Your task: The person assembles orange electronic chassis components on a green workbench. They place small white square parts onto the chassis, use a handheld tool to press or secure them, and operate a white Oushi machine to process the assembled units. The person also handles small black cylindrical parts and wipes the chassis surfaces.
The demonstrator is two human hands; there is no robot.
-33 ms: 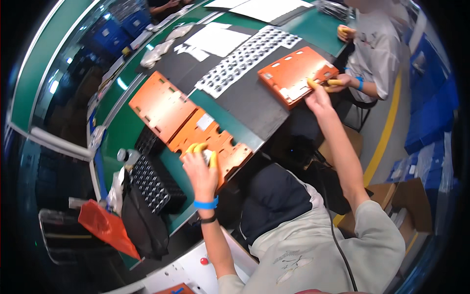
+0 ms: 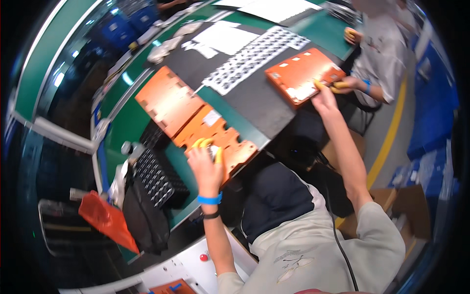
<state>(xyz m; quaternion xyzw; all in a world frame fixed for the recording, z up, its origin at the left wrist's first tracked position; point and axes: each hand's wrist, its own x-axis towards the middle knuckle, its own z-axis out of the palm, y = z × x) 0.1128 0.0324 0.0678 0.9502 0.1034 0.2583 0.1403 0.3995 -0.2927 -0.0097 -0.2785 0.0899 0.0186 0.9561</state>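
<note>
An orange case [image 2: 303, 73] lies at the table's right front corner. My right hand [image 2: 325, 98] is closed on its near edge, one yellow-covered fingertip on top. A co-worker's hand [image 2: 346, 85] touches the same case just to the right. Left of it lies a hinged-looking orange piece: a flat slotted panel [image 2: 169, 100] and, nearer me, a part with cutouts [image 2: 237, 149] carrying a white label [image 2: 211, 118]. Over this nearer part my left hand [image 2: 205, 164] is closed, yellow covers on its fingers, around a small whitish object [image 2: 214, 151], partly hidden.
A white sheet with rows of dark round pieces [image 2: 254, 56] lies on the black mat [image 2: 264, 108]. White papers [image 2: 223, 36] are behind it. Black studded trays [image 2: 159, 176], a black bag [image 2: 142, 218] and a red bag [image 2: 105, 218] sit at the left. A seated co-worker [image 2: 379, 59] is at the right.
The whole view has shifted slightly, with the table and its things now a little further right. Both hands keep the same places on the orange pieces.
</note>
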